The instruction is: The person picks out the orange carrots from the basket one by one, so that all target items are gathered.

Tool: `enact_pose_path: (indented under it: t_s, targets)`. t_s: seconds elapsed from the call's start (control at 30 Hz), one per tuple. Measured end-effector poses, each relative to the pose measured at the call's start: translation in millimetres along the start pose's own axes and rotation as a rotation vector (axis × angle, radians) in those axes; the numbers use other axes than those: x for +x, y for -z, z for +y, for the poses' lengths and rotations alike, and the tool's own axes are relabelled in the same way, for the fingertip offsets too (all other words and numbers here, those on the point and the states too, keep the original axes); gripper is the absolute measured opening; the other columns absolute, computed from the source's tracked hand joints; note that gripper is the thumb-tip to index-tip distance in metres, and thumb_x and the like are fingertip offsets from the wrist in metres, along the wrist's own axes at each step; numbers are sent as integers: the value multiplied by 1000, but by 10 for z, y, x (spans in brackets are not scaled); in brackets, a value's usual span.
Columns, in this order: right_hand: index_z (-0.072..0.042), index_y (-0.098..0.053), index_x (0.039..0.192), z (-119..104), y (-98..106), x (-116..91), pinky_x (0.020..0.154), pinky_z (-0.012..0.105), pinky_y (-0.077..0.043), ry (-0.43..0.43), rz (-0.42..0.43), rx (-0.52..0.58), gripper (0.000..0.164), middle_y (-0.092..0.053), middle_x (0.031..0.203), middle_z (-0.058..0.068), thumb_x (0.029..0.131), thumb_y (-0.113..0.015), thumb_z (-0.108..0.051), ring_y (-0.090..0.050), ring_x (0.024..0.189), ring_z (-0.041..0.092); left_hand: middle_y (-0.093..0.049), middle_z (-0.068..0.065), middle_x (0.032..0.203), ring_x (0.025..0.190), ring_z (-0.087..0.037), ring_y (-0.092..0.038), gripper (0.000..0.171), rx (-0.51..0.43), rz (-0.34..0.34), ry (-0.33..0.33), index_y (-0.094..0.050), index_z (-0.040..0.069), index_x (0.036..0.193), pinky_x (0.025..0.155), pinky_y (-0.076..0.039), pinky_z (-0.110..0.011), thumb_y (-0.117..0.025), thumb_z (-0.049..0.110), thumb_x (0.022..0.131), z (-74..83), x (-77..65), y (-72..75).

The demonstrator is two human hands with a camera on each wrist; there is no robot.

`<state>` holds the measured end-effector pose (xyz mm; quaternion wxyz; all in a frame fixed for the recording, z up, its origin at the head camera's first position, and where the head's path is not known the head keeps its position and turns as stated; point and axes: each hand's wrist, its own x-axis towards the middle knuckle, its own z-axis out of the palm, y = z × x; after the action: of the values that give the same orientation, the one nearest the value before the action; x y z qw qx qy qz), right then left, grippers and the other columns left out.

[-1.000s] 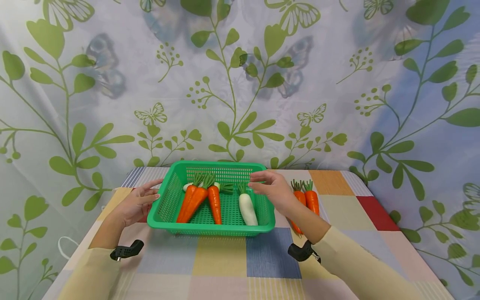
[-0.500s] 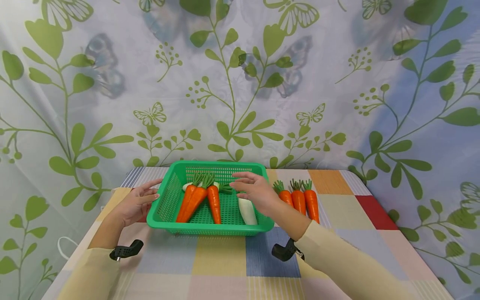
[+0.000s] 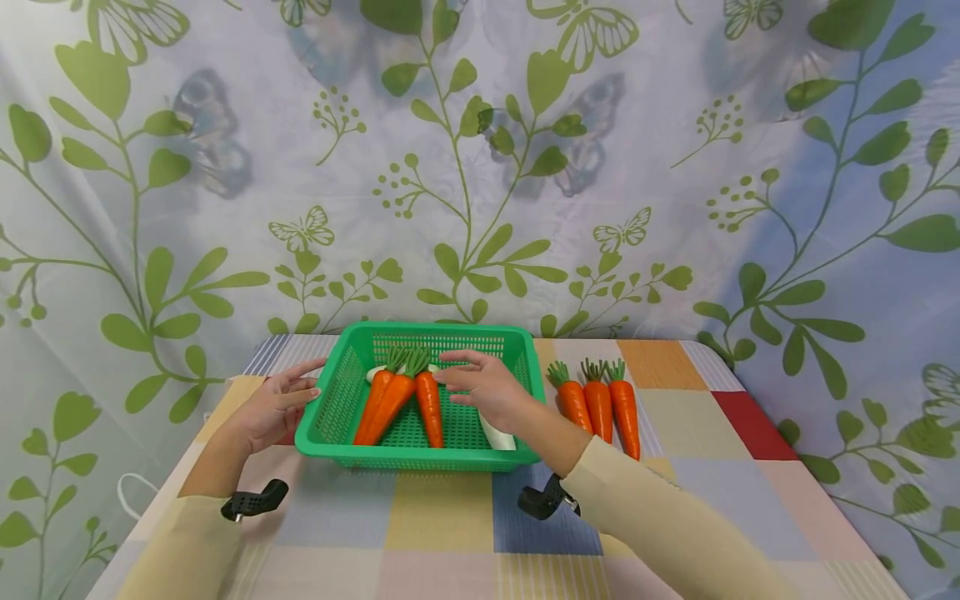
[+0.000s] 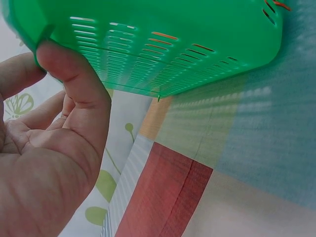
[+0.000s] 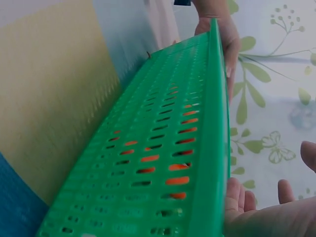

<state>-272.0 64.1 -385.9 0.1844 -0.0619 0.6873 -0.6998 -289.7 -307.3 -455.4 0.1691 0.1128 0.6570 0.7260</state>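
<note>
A green plastic basket [image 3: 420, 455] with slotted walls stands on the table. My left hand [image 3: 266, 408] holds its left rim, the thumb [image 4: 66, 61] at the outer side of the edge. Three orange carrots [image 3: 386, 408] lie in the basket's left half, over pieces of white radish that they mostly hide. Above the right half hovers my right hand [image 3: 487, 390], fingers loosely extended with nothing in them. A white radish [image 3: 497, 435] lies beneath that hand, its upper part hidden by it.
Three more carrots [image 3: 597, 400] lie side by side on the patchwork tablecloth [image 3: 442, 508], right of the basket. A leaf-printed curtain [image 3: 480, 167] hangs just behind the table. A white cable [image 3: 135, 492] loops at the left edge.
My right hand has moved left, from near the basket's right rim toward its middle, uncovering the carrots on the table at the right. The left hand stays at the rim.
</note>
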Motion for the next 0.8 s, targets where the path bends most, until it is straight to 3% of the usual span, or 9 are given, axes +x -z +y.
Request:
enact_pose_path:
  t_s: [0.2,0.33,0.8]
  targets:
    - [-17,-61,139,58,-101,66,106,47,-53,3,34,-15,47,-60,135,14,94,-74,-18,-58,130,40,-67,2,115,99,-13,-74,67,6,1,-7,-18,5,162,86,-63,-32,-54,6,105,-8,0,1]
    - [-16,-62,139,88,-177,100,109,51,-51,3,38,-23,48,-58,135,17,93,-75,-19,-58,129,42,-67,2,115,99,-13,-74,68,7,10,3,-19,6,162,86,-63,-32,-55,7,105,-10,0,-2]
    - [-16,-65,137,185,-345,233,112,53,-48,-50,39,-22,51,-60,140,18,89,-81,-15,-64,122,33,-67,2,119,102,-13,-73,68,12,-10,-9,-16,5,163,87,-63,-33,-53,7,106,-29,4,14]
